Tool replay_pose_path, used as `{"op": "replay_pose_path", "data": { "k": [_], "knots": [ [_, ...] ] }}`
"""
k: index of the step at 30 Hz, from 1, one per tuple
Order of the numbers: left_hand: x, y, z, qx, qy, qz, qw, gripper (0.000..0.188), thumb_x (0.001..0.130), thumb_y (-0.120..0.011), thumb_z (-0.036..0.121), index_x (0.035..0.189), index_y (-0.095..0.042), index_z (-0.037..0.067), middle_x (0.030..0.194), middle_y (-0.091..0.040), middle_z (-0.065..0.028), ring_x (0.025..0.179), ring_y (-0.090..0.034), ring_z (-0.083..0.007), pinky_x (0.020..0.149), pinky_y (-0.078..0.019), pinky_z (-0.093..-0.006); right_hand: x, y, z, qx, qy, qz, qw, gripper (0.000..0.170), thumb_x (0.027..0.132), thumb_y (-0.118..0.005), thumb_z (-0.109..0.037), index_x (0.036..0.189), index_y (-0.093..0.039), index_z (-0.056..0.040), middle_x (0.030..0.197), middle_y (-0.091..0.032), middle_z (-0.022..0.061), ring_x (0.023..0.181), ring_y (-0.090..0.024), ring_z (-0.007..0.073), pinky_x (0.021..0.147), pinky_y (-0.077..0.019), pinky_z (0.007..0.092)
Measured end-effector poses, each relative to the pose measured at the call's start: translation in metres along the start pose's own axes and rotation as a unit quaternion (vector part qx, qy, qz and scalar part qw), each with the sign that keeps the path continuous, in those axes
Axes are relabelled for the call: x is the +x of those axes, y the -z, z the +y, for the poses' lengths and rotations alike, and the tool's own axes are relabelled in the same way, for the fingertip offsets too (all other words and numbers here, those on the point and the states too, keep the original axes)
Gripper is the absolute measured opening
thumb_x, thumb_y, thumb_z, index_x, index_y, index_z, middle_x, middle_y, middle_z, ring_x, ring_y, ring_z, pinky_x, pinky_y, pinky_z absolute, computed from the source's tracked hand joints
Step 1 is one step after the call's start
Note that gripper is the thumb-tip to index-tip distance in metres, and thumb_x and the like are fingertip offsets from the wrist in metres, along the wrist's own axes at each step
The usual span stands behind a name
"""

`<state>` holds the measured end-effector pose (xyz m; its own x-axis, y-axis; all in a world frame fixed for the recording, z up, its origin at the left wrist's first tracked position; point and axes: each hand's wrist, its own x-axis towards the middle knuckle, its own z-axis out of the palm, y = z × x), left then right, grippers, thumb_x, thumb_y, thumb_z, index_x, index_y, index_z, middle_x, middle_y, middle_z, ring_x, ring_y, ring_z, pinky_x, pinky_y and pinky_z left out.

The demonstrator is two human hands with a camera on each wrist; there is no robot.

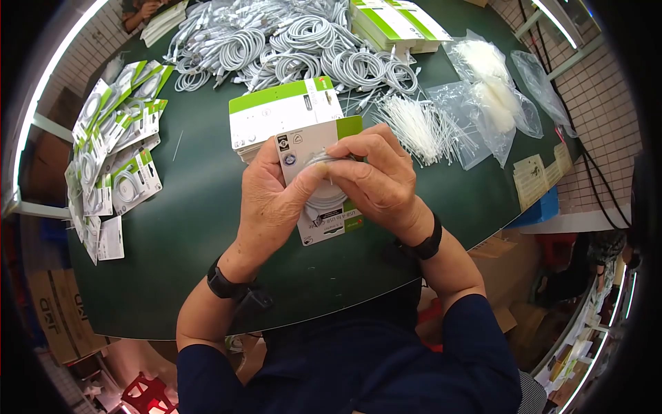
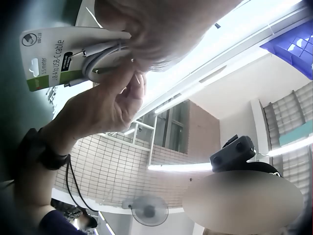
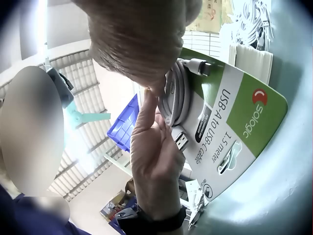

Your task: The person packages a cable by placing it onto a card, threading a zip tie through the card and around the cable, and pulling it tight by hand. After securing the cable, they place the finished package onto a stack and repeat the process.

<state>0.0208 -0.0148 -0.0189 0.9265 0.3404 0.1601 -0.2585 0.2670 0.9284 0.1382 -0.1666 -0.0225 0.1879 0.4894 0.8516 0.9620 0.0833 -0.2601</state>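
Note:
A white-and-green cable card (image 1: 289,148) is held up over the table, with a coiled grey-white USB cable (image 1: 324,202) against its face. My left hand (image 1: 270,196) grips the card's left edge, its thumb lying over the top of the coil. On the other side, my right hand (image 1: 381,176) pinches the top of the coil, fingertips meeting the left thumb. A thin white tip pokes out below the fingertips. In the right wrist view, the cable's USB-A plug (image 3: 181,141) and USB-C plug (image 3: 198,67) lie against the printed card.
Just beyond the hands is a stack of cards (image 1: 276,114). Coiled cables (image 1: 296,48) are heaped at the back, beside more stacked cards (image 1: 396,24). White cable ties (image 1: 420,127) and plastic bags (image 1: 493,103) lie to the right. Carded cables (image 1: 127,183) are piled at left.

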Motion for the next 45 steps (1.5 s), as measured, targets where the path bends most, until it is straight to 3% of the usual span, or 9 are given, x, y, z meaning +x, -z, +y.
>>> {"op": "replay_pose_path", "data": {
  "k": [7,13,20,45],
  "knots": [
    [-0.002,0.003,0.004,0.025,0.003,-0.043,0.999,0.035,0.102,-0.064,0.003,0.134,-0.056,-0.006,0.122,-0.071,-0.0115,0.110,-0.068,-0.0151,0.097,-0.0548,-0.0304,0.001,0.002,-0.002,0.006,-0.011,0.032,0.999,0.027,0.071,-0.086,0.001,0.092,-0.073,-0.0071,0.105,-0.072,0.0064,0.087,-0.063,0.0248,0.072,-0.0537,0.0337],
    [0.000,0.004,0.005,-0.030,0.010,0.001,1.000,0.032,0.102,-0.065,0.005,0.132,-0.059,-0.006,0.121,-0.073,-0.0141,0.105,-0.070,-0.0155,0.095,-0.0562,-0.0307,0.004,0.010,-0.012,-0.009,0.024,0.024,0.999,0.026,0.072,-0.086,0.000,0.092,-0.073,-0.0082,0.104,-0.073,0.0045,0.088,-0.063,0.0232,0.071,-0.0526,0.0331],
    [0.003,0.005,0.007,-0.084,0.021,0.029,0.996,0.030,0.103,-0.065,0.007,0.129,-0.062,-0.005,0.119,-0.074,-0.0141,0.102,-0.071,-0.0154,0.092,-0.0572,-0.0306,0.001,0.009,-0.022,0.077,0.024,-0.017,0.997,0.023,0.075,-0.085,-0.002,0.094,-0.073,-0.0097,0.103,-0.075,0.0036,0.085,-0.068,0.0199,0.070,-0.0514,0.0327],
    [0.002,0.005,0.002,-0.067,0.023,0.042,0.997,0.029,0.101,-0.066,0.006,0.128,-0.063,-0.004,0.117,-0.074,-0.0128,0.101,-0.071,-0.0149,0.091,-0.0573,-0.0302,-0.004,0.005,-0.018,0.203,-0.013,-0.020,0.979,0.022,0.087,-0.079,-0.001,0.097,-0.061,-0.0085,0.104,-0.076,0.0110,0.081,-0.073,0.0244,0.070,-0.0561,0.0348]
  ]
}}
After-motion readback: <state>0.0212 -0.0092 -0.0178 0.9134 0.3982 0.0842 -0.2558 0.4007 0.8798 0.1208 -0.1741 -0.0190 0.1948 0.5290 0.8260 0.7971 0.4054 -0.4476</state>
